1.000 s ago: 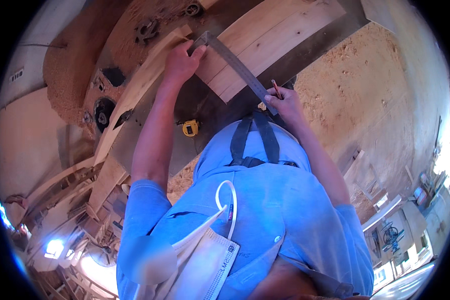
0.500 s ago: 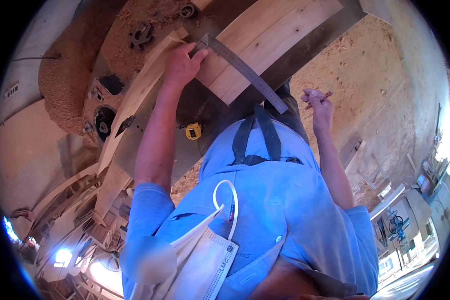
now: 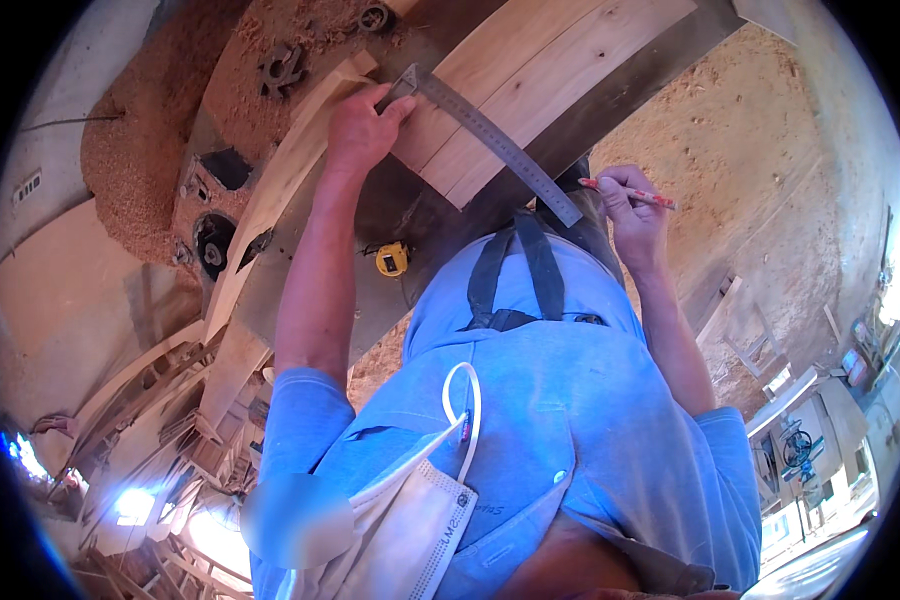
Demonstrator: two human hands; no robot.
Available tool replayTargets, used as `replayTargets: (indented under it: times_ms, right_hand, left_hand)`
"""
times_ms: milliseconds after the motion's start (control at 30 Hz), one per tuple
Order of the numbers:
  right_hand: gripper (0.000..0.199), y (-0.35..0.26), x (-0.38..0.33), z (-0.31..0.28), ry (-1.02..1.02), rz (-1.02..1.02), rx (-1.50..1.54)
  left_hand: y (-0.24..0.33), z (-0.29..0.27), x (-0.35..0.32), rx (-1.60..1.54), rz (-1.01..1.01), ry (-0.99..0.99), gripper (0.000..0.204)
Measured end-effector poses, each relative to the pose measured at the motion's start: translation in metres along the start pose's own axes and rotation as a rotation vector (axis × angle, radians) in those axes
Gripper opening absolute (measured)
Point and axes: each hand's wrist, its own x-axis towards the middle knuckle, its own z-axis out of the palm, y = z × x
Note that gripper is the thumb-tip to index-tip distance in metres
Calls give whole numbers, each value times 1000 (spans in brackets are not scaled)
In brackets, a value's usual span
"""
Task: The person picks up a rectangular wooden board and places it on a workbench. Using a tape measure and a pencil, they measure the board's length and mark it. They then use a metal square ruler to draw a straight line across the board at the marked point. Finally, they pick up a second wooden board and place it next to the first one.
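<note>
My left hand (image 3: 360, 135) is closed at the head of a metal carpenter's square (image 3: 500, 148), beside a long wooden fence. The graduated blade lies across the near part of two pale wooden boards (image 3: 545, 85), set side by side, and its tip sticks out past them toward my waist. In my right hand (image 3: 638, 228) is a red carpenter's pencil (image 3: 655, 199), pinched in the fingers, its tip toward the square and apart from the wood. A yellow tape measure (image 3: 391, 260) rests on the dark tabletop near my left forearm.
The wooden fence (image 3: 280, 190) runs along the left of the dark machine table (image 3: 370, 310). Beyond it are a sawdust heap (image 3: 135, 165), a cutter head (image 3: 281, 72) and a small wheel (image 3: 375, 18). Sawdust covers the floor (image 3: 730, 170) at right. A face mask (image 3: 410, 525) hangs at my chest.
My right hand has turned and the pencil has swung so its tip points left, nearer the square's blade end. My left hand and the square stay in place.
</note>
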Motion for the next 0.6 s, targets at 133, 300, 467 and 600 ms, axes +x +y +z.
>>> replayTargets:
  times_ms: [133, 300, 467, 600]
  right_hand:
    - [18, -9, 1, 5, -11, -178, -164]
    - [30, -21, 8, 5, -134, -236, -122]
    - [37, -27, 16, 21, -179, -275, 17]
    - [26, -29, 23, 35, -97, -110, -41]
  left_hand:
    - [6, -1, -2, 2, -7, 9, 61]
    - [10, -3, -4, 24, -10, 33, 59]
    - [12, -2, -4, 17, -46, 13, 58]
    - [11, -1, -4, 19, -13, 28, 59]
